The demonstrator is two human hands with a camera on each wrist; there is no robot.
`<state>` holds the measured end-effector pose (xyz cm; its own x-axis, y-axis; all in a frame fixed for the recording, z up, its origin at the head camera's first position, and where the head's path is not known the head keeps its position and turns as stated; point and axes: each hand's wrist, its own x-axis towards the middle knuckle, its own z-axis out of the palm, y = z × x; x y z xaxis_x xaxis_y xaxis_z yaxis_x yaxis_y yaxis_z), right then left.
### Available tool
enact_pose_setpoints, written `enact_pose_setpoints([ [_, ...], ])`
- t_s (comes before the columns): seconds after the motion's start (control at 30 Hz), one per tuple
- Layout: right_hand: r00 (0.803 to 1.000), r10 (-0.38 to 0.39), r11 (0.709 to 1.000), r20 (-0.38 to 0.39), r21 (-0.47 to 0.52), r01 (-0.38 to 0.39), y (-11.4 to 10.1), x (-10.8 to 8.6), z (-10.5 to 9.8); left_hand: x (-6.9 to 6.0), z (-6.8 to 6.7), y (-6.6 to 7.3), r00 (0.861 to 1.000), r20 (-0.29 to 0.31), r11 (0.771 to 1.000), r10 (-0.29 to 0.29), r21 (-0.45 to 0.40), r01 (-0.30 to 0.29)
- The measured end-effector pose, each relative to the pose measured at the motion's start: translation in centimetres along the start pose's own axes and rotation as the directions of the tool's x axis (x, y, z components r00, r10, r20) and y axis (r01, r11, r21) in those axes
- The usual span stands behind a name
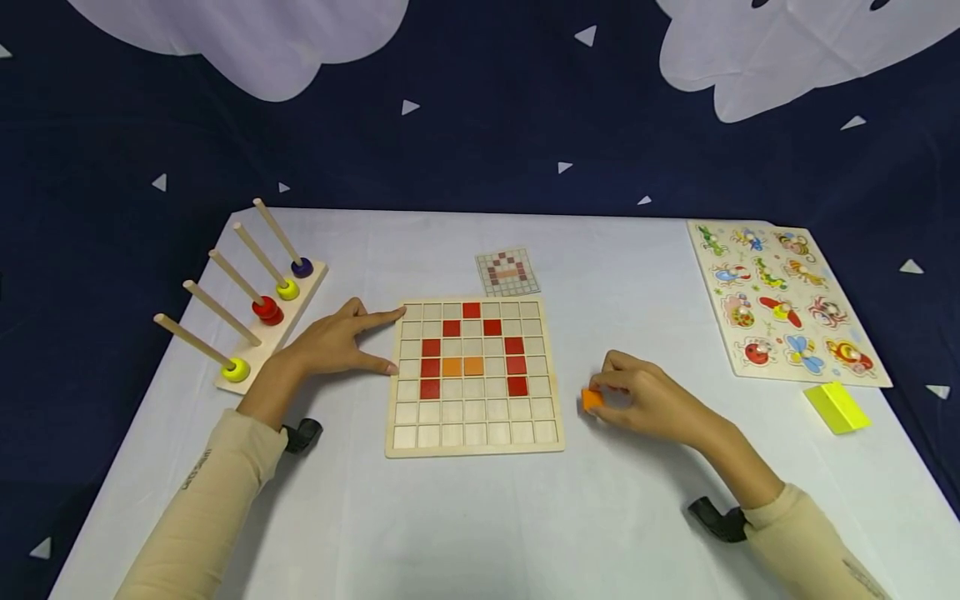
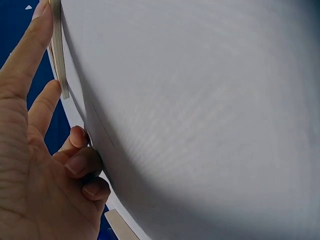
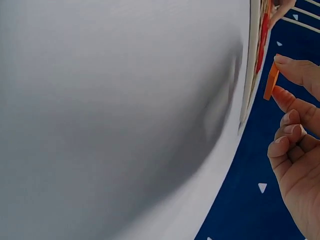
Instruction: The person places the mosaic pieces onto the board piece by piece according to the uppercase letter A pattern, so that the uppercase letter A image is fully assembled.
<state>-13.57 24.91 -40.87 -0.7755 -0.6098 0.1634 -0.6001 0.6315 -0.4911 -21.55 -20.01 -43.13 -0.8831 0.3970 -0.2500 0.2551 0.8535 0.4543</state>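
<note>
A wooden grid board (image 1: 476,451) lies mid-table with red tiles (image 1: 431,367) forming an arch and two orange tiles (image 1: 462,367) side by side inside it. My left hand (image 1: 337,337) touches the board's left edge with thumb and index finger spread apart; in the left wrist view its other fingers (image 2: 82,162) are curled and hold nothing. To the right of the board, my right hand (image 1: 645,398) pinches an orange tile (image 1: 592,400) between thumb and index finger. That orange tile (image 3: 271,80) shows edge-on in the right wrist view.
Behind the board lies a small pattern card (image 1: 507,272). A wooden peg stacker (image 1: 281,321) with colored rings stands at the left. An insect puzzle board (image 1: 787,304) lies at the right, with a yellow block (image 1: 837,407) in front of it.
</note>
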Motion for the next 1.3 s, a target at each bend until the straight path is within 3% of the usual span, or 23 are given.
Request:
enact_pose_setpoints([
  [1.1,0.993,-0.005,0.995,0.117,0.096,-0.006,-3.3,8.9,2.8,-0.1,-0.1,0.0,1.0,-0.005,1.0,0.003,0.004,-0.003],
  [1.3,0.989,-0.004,0.999,0.146,0.052,-0.003,-3.4,9.8,3.3,-0.1,0.0,0.1,1.0,-0.005,1.0,0.002,0.007,-0.002],
])
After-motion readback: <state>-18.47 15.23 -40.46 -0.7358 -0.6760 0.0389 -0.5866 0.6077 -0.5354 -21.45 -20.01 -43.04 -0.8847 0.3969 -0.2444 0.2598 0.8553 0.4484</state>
